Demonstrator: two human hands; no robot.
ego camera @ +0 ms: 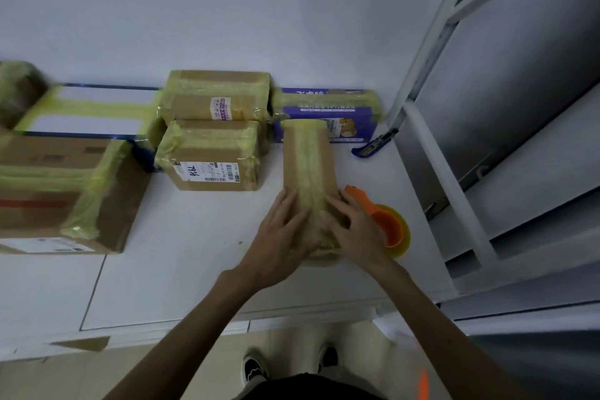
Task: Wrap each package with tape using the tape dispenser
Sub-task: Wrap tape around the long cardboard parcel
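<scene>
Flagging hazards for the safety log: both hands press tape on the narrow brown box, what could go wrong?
1. The tape dispenser lies right beside the right hand; a sideways move might knock it or snag on it.
2. The blue tool lies just beyond the narrow brown box, to its right; pushing the box forward may hit it.

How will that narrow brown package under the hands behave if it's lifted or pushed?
Probably stiff: the narrow package shows straight cardboard edges. The yellowish tape along its top may be slick, so bare sides likely grip better. Lying flat on the table, it should slide, not tip.
</scene>
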